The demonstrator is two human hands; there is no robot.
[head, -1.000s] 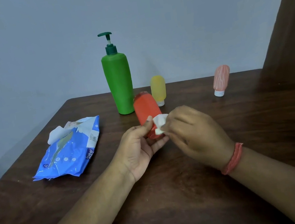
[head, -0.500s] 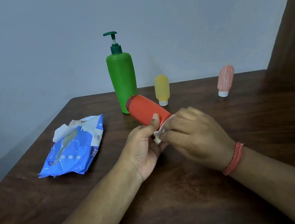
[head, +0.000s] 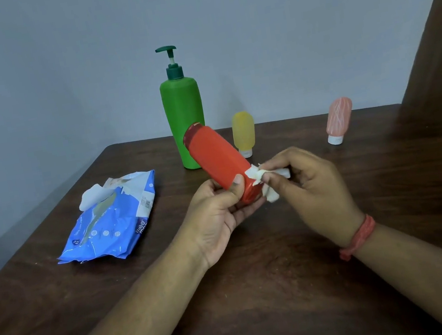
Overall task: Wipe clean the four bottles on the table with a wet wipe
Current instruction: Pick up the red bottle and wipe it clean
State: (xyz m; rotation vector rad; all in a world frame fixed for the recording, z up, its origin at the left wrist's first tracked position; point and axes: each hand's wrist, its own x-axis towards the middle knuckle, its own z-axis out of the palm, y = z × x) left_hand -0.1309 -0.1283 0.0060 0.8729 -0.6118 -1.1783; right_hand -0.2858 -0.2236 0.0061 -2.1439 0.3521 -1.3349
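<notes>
The left hand (head: 221, 211) grips the red bottle (head: 217, 160) near its lower end, thumb across the front and fingers curled underneath, holding it off the table (head: 264, 291) and tilted so its far end leans up and to the left. The right hand (head: 312, 181) pinches a bunched white wet wipe (head: 260, 179) between thumb and fingertips, pressing it against the bottle's near right end. A red band (head: 358, 236) circles the right wrist.

Behind the red bottle, at the far edge of the table, the tall green pump bottle (head: 182, 112) stands upright, its dark green pump head pointing left. Just right of it the small yellow bottle (head: 243, 131) stands on its white cap, and well to the right the small pink bottle (head: 338, 118) also stands cap-down, leaning slightly. All three are opaque or too cloudy to show what they hold; the same goes for the red one.

To the left lies the blue wipes pack (head: 112, 223), flat on the table, its flap peeled open at the far end with a white wipe (head: 92, 195) sticking out of the opening
</notes>
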